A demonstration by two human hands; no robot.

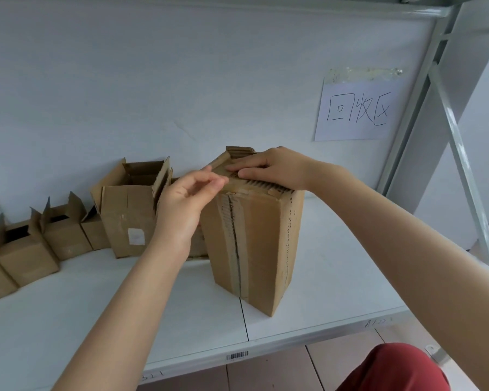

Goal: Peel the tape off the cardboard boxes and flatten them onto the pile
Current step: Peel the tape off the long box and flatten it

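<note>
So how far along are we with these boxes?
Done: nothing looks flattened, and no pile is clearly in view. In hand: the tall cardboard box stands upright, the right hand pressing flat on its top, the left hand picking at its top edge; what looks like a tape strip runs down its front seam. Left: that box, the medium open box and the small open boxes beside it, all standing.

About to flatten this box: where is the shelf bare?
Bare shelf right of the tall box, up to the frame post; also the front strip left of it. Crowded at back left: the row of open boxes.
</note>
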